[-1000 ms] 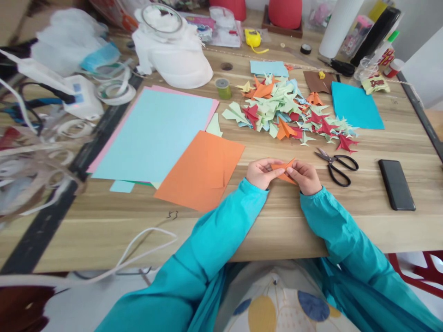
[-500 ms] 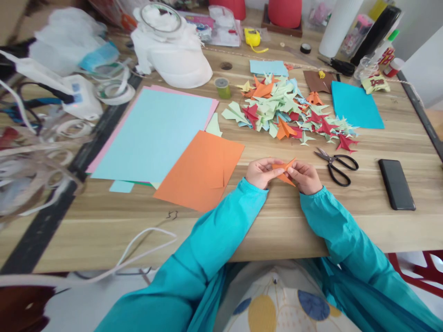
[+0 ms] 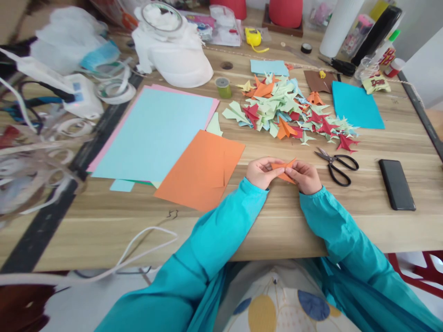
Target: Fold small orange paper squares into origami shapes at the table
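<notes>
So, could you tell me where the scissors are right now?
In the head view the scissors lie flat on the table just right of the right hand, between it and the black phone, below the paper pile.

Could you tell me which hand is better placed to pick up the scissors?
Probably the right: both hands pinch the folded orange paper, but the right hand lies nearer the scissors than the left hand.

We sit at a home craft desk: a wooden table (image 3: 311, 216) with coloured paper sheets (image 3: 155, 131) at centre left, folded paper shapes (image 3: 290, 113) upper right, scissors (image 3: 337, 165), and tape rolls (image 3: 116, 90) upper left.
</notes>
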Available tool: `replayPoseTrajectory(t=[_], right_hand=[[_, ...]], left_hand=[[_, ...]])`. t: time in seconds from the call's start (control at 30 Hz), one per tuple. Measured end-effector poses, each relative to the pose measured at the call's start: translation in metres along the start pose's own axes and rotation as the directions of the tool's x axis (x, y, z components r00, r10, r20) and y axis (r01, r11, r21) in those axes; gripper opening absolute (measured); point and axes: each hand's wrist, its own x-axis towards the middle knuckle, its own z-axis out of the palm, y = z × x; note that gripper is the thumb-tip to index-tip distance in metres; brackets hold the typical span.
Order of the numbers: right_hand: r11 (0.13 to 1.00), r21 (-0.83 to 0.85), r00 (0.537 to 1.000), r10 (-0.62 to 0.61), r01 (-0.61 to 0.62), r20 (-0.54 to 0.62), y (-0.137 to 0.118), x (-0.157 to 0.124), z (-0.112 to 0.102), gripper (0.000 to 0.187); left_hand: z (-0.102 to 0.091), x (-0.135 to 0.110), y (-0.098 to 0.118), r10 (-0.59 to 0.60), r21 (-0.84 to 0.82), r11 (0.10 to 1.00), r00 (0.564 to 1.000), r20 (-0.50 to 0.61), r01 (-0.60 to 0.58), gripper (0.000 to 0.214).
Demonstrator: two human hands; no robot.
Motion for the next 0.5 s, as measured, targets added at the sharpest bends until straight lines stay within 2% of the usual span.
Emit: replayPoseTrajectory(t=[0.17,0.27,0.37,0.5], right_hand=[[0.998,0.055,0.999,0.012,-0.015,0.048,0.005,0.001,-0.006,0.022],[0.997,0.072,0.998,0.029,-0.034,0.061,0.006,0.001,-0.008,0.021],[0.996,0.088,0.999,0.023,-0.028,0.048,0.006,0.001,-0.007,0.02],[0.992,0.124,0.997,-0.024,0.033,-0.075,0.007,0.002,-0.004,0.021]], left_hand=[[-0.003,0.002,-0.006,-0.047,-0.149,0.987,0.996,0.076,0.058,0.029],[-0.004,0.004,-0.011,-0.058,-0.154,0.985,0.994,0.088,0.071,0.032],[-0.002,0.004,-0.014,-0.003,-0.131,0.991,0.998,0.056,0.01,0.031],[0.002,0.003,-0.015,0.101,-0.202,0.976,0.991,0.085,-0.082,0.042]])
